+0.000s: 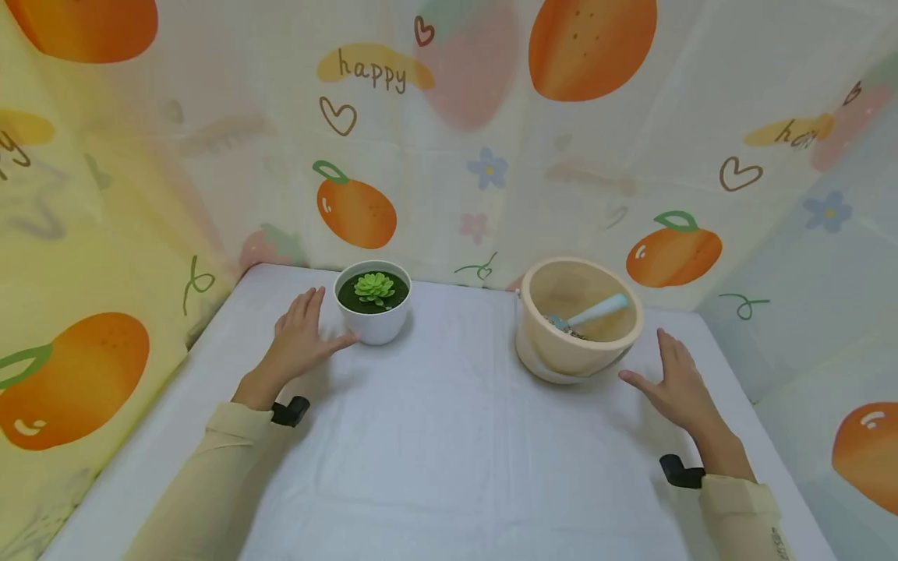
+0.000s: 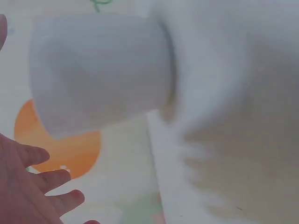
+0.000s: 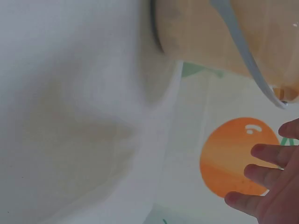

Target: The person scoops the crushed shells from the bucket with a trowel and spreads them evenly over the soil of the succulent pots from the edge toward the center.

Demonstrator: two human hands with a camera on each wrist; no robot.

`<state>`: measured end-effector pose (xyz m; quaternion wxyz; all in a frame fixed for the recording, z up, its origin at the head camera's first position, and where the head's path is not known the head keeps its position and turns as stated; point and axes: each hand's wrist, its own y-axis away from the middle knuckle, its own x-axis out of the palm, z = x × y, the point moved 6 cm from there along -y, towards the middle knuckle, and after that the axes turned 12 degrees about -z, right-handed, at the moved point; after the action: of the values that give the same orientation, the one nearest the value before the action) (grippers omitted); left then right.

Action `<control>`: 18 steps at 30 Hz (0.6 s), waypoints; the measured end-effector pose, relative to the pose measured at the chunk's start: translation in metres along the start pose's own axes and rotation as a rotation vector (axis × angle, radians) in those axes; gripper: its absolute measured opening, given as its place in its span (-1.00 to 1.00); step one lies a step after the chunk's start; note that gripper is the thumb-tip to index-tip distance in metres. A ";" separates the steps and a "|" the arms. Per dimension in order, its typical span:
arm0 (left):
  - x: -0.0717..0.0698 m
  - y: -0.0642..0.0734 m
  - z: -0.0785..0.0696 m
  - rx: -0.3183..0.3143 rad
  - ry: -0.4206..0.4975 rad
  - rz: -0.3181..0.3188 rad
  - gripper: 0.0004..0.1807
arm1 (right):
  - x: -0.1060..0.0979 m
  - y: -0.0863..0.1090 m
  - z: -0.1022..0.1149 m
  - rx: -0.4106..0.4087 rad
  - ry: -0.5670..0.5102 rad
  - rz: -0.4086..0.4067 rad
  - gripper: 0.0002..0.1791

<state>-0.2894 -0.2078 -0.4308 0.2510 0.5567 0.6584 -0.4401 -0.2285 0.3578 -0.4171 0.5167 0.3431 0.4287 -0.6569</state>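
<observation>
A white pot (image 1: 376, 326) holding dark soil and a green succulent (image 1: 375, 287) stands at the back left of the table. Just left of it is my left hand (image 1: 300, 336), fingers extended and thumb apart; in the left wrist view the pot (image 2: 103, 74) lies beyond the spread fingers. At the back right stands a beige bucket (image 1: 561, 358) with a pale handle. Inside the bucket, a light-blue-handled tool (image 1: 596, 310) leans on the wall, its head partly hidden among small bits. My right hand (image 1: 677, 388) is right of the bucket, fingers straight, holding nothing.
A white cloth covers the table (image 1: 421, 460). Fruit-printed curtains (image 1: 435, 179) rise behind it and along both sides, close to the pot and bucket. Each wrist wears a small black camera mount (image 1: 291, 411).
</observation>
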 end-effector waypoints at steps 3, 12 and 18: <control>-0.004 -0.006 -0.007 0.000 0.034 -0.014 0.22 | -0.004 -0.003 0.002 0.009 -0.024 0.003 0.19; -0.011 -0.021 -0.031 0.060 0.126 -0.090 0.14 | -0.018 -0.011 0.010 -0.020 -0.079 -0.032 0.12; -0.010 -0.027 -0.046 0.092 0.156 -0.106 0.17 | -0.030 -0.019 0.015 -0.060 -0.111 -0.043 0.10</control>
<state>-0.3056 -0.1737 -0.3917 0.1495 0.5646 0.6836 -0.4376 -0.2403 0.3579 -0.3801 0.5355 0.2812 0.4260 -0.6728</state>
